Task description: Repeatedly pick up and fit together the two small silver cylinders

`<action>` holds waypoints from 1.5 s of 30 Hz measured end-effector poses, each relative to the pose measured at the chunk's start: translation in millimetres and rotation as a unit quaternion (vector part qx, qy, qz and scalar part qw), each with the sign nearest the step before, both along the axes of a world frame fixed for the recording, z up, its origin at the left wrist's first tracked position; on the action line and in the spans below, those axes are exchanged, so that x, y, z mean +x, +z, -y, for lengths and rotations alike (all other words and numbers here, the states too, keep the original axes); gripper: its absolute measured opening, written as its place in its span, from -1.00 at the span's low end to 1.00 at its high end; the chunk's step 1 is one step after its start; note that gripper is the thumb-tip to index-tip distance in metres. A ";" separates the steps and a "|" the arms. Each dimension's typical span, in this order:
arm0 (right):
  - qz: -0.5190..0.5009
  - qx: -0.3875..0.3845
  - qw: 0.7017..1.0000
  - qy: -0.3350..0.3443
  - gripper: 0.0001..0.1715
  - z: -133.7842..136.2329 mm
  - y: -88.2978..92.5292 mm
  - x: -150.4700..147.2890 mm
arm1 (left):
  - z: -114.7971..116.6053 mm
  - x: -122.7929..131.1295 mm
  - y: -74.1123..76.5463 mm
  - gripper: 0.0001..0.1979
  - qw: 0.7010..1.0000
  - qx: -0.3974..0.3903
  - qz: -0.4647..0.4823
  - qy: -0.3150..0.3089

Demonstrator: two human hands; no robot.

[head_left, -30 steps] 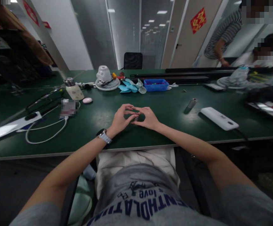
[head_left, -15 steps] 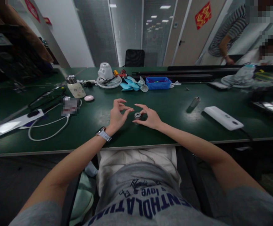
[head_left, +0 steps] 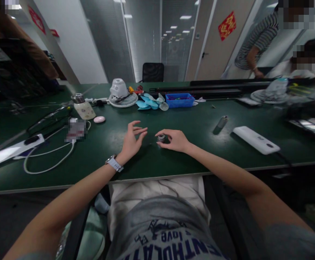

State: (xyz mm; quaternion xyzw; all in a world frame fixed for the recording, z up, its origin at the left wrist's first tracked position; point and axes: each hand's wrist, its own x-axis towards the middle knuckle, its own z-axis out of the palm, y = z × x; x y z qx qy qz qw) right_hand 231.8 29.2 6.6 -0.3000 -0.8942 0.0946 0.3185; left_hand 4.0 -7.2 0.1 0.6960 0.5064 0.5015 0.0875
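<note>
A small round metal part (head_left: 161, 138) stands on the green table (head_left: 190, 122) in front of me. My right hand (head_left: 172, 140) has its thumb and fingers closed around this part from the right side. To the left, my left hand (head_left: 134, 138) is raised a little over the table, fingers apart, with nothing in it. A silver cylinder (head_left: 222, 121) stands farther right on the table, away from both hands.
Across the back are a white fan base (head_left: 118, 90), light blue fan blades (head_left: 148, 102) and a blue tray (head_left: 180, 100). A white power bank (head_left: 256, 140) lies right; a bottle (head_left: 83, 107) and cables lie left. People are at the far right.
My left hand has moved left, away from the metal part. My right hand's fingers have closed in on the part. The whole view has shifted slightly.
</note>
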 end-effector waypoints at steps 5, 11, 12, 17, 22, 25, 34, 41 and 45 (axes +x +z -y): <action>0.040 -0.025 0.980 -0.195 -0.62 -50.8 9.4 66.6 | -15.8 -5.7 14.5 -0.63 0.992 0.099 -0.001 0.079; 0.049 -0.044 0.892 -0.447 -0.63 -95.8 13.7 141.4 | -20.1 -15.8 6.9 -0.64 0.989 0.086 0.026 0.114; 0.046 -0.043 0.880 -0.470 -0.63 -98.7 13.1 148.5 | -18.9 -17.8 6.0 -0.66 0.990 0.075 0.029 0.115; 0.020 -0.052 0.846 -0.530 -0.60 -102.4 10.5 167.9 | -14.4 -24.5 7.8 -0.86 0.990 0.037 0.025 0.132; -0.003 0.021 0.861 -0.508 -0.40 -87.6 14.6 133.7 | -16.2 -24.4 7.9 -0.90 0.993 0.018 0.005 0.121; -0.025 0.062 0.943 -0.326 -0.50 -63.1 9.6 75.7 | -17.8 -24.4 5.9 -0.90 0.994 0.011 0.002 0.109; 0.062 -0.054 0.996 0.022 -0.63 -13.7 -22.8 -31.8 | -17.0 -25.5 4.8 -0.88 0.994 0.013 -0.014 0.112; 0.022 0.014 0.997 -0.070 -0.69 -43.0 8.3 15.1 | -14.5 -24.4 7.3 -0.87 0.994 0.004 -0.022 0.107; -0.032 0.103 0.939 -0.327 -0.60 -70.7 35.6 106.7 | -14.3 -24.0 7.5 -0.87 0.994 0.003 -0.022 0.107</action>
